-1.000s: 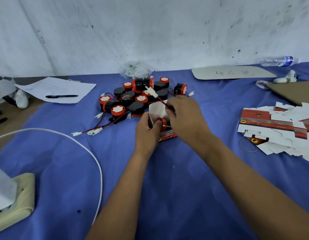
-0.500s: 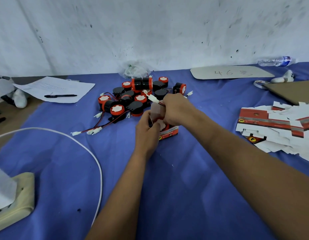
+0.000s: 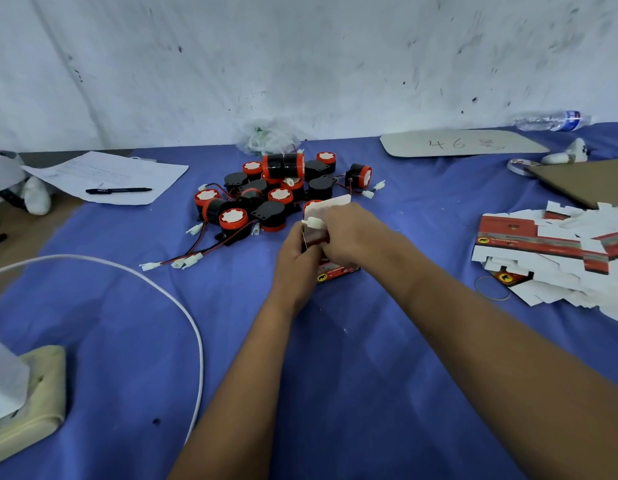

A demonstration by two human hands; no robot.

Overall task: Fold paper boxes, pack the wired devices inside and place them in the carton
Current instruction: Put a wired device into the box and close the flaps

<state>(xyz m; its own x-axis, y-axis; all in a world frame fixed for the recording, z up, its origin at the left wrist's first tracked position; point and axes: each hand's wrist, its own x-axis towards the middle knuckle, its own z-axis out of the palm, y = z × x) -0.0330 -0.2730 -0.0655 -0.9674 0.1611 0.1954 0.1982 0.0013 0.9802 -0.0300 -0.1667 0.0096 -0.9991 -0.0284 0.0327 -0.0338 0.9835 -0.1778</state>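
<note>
A small red and white paper box stands on the blue cloth at the centre, its white top flap raised. My left hand grips the box's left side. My right hand curls over the box's open top and pinches the device's wire, whose white connector sticks out to the left. The device inside is hidden by my hands. Behind the box lies a pile of black and red wired devices. Flat unfolded boxes are heaped at the right.
A brown cardboard sheet lies at the far right with a tape roll beside it. A grey card and a water bottle are at the back. Papers with a pen lie back left. A white cable curves from a power strip at front left.
My right hand has drawn the wire and its white connector down from above the box to the box's opening. The left hand has kept its hold on the box.
</note>
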